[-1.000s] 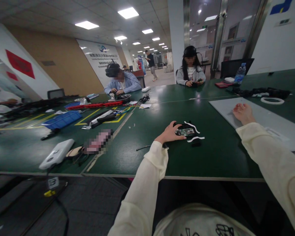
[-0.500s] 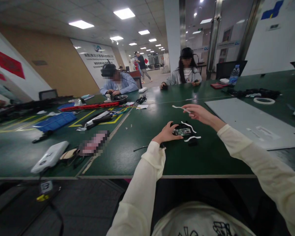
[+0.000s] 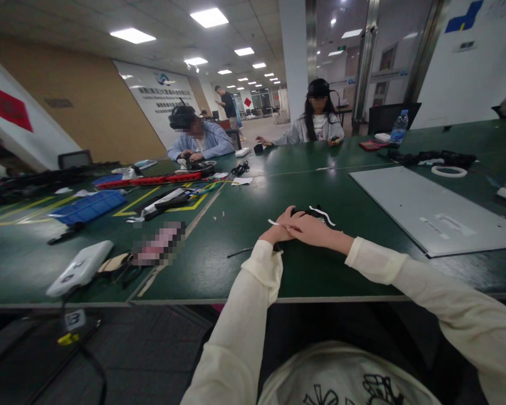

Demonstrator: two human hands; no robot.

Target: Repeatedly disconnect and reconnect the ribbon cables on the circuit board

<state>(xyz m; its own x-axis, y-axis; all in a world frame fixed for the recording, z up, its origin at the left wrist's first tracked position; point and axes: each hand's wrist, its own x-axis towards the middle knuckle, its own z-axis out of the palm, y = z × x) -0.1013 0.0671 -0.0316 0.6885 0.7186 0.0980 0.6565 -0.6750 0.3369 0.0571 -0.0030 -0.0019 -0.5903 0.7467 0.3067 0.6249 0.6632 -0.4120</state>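
My right hand [image 3: 314,229] reaches across my left hand [image 3: 275,233] and pinches a thin white strip [image 3: 272,222], whose free end sticks out to the left above my left wrist. Under both hands sits a small black device with a circuit board [image 3: 296,211]; only bits of its dark edge show. My left hand is closed around the device's left side, its fingers largely covered by my right hand. Another white strip [image 3: 324,215], wavy, lies along the device's far right edge. A short black cable [image 3: 240,252] lies left of my left wrist.
A pale flat panel [image 3: 432,211] lies to the right, with a tape roll [image 3: 449,171] behind it. Leftward are a blue tray [image 3: 88,207], a white power bank [image 3: 80,269] and a blurred pink phone-shaped object [image 3: 160,243]. Two people sit across the table.
My right hand has swung left and down with the white strip, from above the table to over my left hand. It now covers most of the device. My left hand has stayed in place.
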